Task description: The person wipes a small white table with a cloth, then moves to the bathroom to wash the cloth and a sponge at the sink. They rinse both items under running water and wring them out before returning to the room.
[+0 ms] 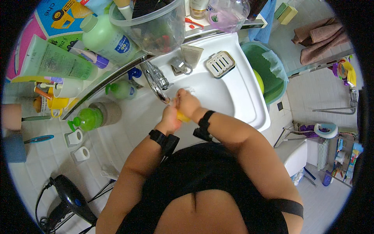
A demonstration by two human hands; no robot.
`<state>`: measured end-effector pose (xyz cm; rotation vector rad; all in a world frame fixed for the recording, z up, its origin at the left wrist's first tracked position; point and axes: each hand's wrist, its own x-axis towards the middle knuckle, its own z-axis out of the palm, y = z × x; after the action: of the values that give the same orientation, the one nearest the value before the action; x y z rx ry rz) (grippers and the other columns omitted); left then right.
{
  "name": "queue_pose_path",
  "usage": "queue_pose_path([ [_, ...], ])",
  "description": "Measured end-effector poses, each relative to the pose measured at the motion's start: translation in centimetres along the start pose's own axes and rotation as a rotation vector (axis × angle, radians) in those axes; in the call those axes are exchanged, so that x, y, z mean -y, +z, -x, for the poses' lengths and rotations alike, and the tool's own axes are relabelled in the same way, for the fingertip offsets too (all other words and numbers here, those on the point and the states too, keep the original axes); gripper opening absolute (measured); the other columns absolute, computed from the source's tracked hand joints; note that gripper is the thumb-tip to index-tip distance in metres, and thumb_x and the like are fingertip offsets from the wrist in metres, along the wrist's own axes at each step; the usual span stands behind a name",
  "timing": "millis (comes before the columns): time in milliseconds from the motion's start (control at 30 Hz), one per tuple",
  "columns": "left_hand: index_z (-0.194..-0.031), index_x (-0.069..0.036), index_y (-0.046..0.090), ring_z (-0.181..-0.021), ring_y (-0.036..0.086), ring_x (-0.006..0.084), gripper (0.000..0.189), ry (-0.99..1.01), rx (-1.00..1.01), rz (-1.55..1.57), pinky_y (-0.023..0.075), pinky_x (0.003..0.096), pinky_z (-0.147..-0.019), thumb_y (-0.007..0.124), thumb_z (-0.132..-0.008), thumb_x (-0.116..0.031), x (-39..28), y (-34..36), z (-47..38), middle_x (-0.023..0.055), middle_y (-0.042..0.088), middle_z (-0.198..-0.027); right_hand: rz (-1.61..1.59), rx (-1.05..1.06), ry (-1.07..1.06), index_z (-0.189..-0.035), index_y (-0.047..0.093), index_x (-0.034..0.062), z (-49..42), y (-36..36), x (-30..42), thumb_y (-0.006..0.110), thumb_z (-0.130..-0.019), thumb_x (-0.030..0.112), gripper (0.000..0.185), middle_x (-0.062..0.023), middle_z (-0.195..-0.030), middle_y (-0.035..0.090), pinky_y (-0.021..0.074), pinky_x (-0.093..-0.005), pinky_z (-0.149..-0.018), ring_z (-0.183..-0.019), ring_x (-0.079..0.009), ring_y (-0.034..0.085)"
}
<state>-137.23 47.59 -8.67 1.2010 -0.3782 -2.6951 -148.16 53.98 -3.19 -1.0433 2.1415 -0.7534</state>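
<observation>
Over the white sink basin [216, 90], my left hand [170, 118] and my right hand [188, 102] are pressed together just below the chrome faucet [156, 79]. Between them is a small yellow object [183, 117], perhaps soap; the fingers hide most of it. Both hands are closed around it, the right one on the far side. Whitish water or foam [191, 90] shows in the basin beside my right fingers. On the sink's rim, to the right of the faucet, lies a slotted soap dish [220, 64].
A clear plastic tub [157, 32] and a pale green bottle [108, 38] crowd the shelf behind the faucet. Green pump bottles [89, 119] stand at the left. A green bucket [274, 79] is right of the sink. A black hair dryer [71, 199] hangs at lower left.
</observation>
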Motion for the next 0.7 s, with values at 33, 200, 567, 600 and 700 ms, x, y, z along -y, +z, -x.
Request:
queue_pose_path([
  [33,-0.126,-0.010,0.051,-0.116,0.053,0.0221,0.042,-0.036,-0.021,0.061,0.0411,0.0405,-0.100,0.037,-0.100,-0.039,0.1,0.0,-0.1,0.0059,0.056,-0.128,-0.047,0.039,-0.023,-0.108,0.050,0.0055,0.1,0.0,0.0,0.059,-0.083,0.024,0.032,-0.0221,-0.101,0.061,0.0492,-0.0455,-0.079,-0.094,-0.0392,0.061],
  [200,-0.122,-0.011,0.054,-0.109,0.058,0.0220,0.038,-0.128,0.131,-0.042,0.0457,0.0394,-0.094,0.037,-0.100,-0.038,0.4,0.1,-0.1,0.0064,0.060,-0.120,-0.060,-0.062,-0.034,-0.109,0.050,0.0062,0.6,0.3,-1.0,0.058,-0.083,0.019,0.030,-0.0223,-0.097,0.062,0.0483,-0.0465,-0.079,-0.091,-0.0402,0.061],
  [567,-0.114,-0.012,0.057,-0.102,0.061,0.0225,0.033,-0.081,-0.023,-0.108,0.0477,0.0393,-0.091,0.040,-0.099,-0.035,1.2,3.6,0.7,0.0063,0.063,-0.111,-0.089,-0.138,0.058,-0.118,0.050,0.0070,1.0,-1.0,-1.9,0.055,-0.084,0.019,0.037,-0.0225,-0.103,0.062,0.0485,-0.0446,-0.082,-0.092,-0.0407,0.061],
  [600,-0.113,-0.012,0.058,-0.101,0.060,0.0223,0.032,-0.133,0.003,-0.074,0.0476,0.0394,-0.091,0.040,-0.099,-0.035,1.3,3.9,0.8,0.0062,0.063,-0.111,-0.100,-0.070,0.060,-0.118,0.050,0.0073,1.3,-1.0,-1.9,0.055,-0.084,0.019,0.037,-0.0225,-0.104,0.062,0.0487,-0.0446,-0.082,-0.092,-0.0404,0.062],
  [700,-0.116,-0.012,0.057,-0.103,0.060,0.0219,0.033,-0.007,-0.041,-0.079,0.0469,0.0392,-0.092,0.039,-0.099,-0.035,1.4,4.0,0.6,0.0049,0.063,-0.113,-0.073,0.040,-0.010,-0.120,0.049,0.0080,1.6,-1.4,-2.2,0.056,-0.084,0.018,0.038,-0.0227,-0.101,0.063,0.0497,-0.0446,-0.080,-0.092,-0.0381,0.062],
])
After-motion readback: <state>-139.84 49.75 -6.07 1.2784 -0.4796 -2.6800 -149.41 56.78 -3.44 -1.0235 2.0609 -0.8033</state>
